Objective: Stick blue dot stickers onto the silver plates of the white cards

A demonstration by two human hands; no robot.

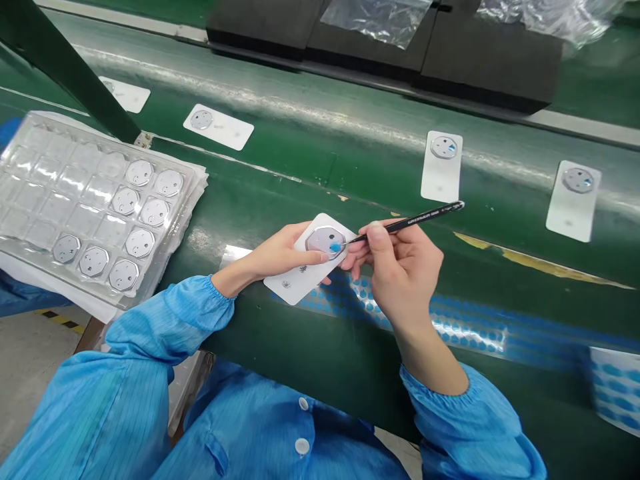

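Note:
My left hand (283, 253) grips a white rectangular panel (296, 285) above the bench, its thumb on the face. Set in the panel is a silver octagonal plate (320, 239) with small holes. A blue round sticker (335, 247) lies on the plate's lower right edge. Black tweezers (420, 217) are pinched in my right hand (400, 263), with their tip at the sticker. Under both hands stretches a clear strip of blue dot stickers (465, 333) along the bench.
At left a clear tray (85, 220) holds several silver octagonal plates. More white panels (220, 128) lie across the green surface, two of them (440, 177) at right. Black foam blocks (370, 50) with plastic bags stand behind. A green post (75, 73) rises at upper left.

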